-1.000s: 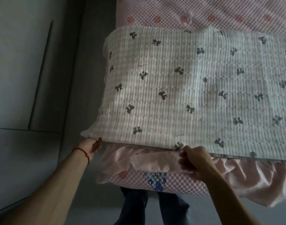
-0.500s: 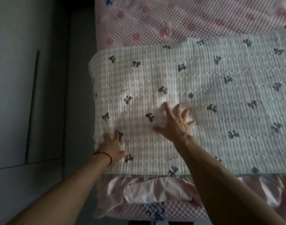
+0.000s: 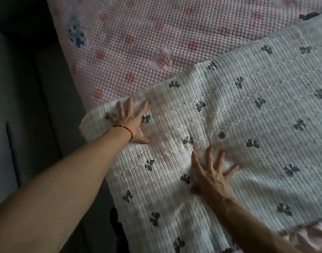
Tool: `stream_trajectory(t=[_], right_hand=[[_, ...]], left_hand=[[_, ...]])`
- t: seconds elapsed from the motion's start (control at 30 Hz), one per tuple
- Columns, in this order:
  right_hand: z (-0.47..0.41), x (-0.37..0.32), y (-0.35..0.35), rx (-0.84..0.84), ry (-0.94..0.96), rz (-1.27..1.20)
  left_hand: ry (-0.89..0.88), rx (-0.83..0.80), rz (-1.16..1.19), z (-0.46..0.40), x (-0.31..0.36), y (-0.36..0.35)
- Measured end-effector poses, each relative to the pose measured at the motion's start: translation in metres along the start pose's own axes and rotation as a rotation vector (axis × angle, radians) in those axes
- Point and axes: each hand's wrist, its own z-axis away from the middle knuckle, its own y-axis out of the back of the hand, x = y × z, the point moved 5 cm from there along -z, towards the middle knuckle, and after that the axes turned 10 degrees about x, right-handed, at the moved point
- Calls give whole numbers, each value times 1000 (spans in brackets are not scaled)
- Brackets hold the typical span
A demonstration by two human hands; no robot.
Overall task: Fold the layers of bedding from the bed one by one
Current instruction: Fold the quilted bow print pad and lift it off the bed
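Left of frame centre, the left hand point(image 3: 131, 123) lay flat on the white quilt point(image 3: 229, 143), fingers straight and spread, palm down, near the quilt's upper-left corner. It gripped nothing; the fingertips reached almost to the quilt's far edge. A red string bracelet point(image 3: 126, 129) circled that wrist.

Lower centre-right of the frame, the right hand point(image 3: 212, 175) also pressed palm down on the quilt, fingers fanned wide and straight, thumb out toward the left. It held nothing either. The two hands were apart, with a stretch of quilt between them. Both forearms entered from the bottom edge of the frame.

The quilt was ribbed, white, printed with small dark bows, and ran diagonally from the lower middle to the upper right of the frame. It appeared doubled over, though the layers could not be counted. It lay on top of a pink bedspread point(image 3: 156, 33) with a bumpy waffle texture and red-pink dots, which filled the upper middle of the frame. A blue patch of pattern showed on the bedspread at the upper left. A strip of smooth pink fabric point(image 3: 309, 238) showed at the lower right corner, under the quilt's near edge.

Left of the bed, the frame showed a dim grey floor point(image 3: 52, 99) and a pale panel point(image 3: 3, 125) with a dark vertical line. Lighting was low; some blur was noted at the quilt's edges.
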Motion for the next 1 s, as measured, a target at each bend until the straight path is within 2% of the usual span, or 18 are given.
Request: stream_trajectory(t=[0.07, 0.13, 0.37, 0.5, 0.77, 1.0], right_hand=[[-2, -1, -2, -8, -83, 5], [3, -2, -2, -20, -114, 30], [-2, -18, -2, -66, -267, 58], [-4, -18, 1, -48, -267, 100], [4, -29, -8, 96, -388, 67], [5, -36, 0, 133, -520, -31]], left_hand=[[-43, -93, -43, -27, 7, -12], [-11, -131, -20, -28, 9, -20], [-63, -79, 17, -34, 9, -17], [-65, -71, 25, -39, 9, -18], [-125, -62, -28, -36, 8, -22], [-173, -66, 17, -41, 4, -27]])
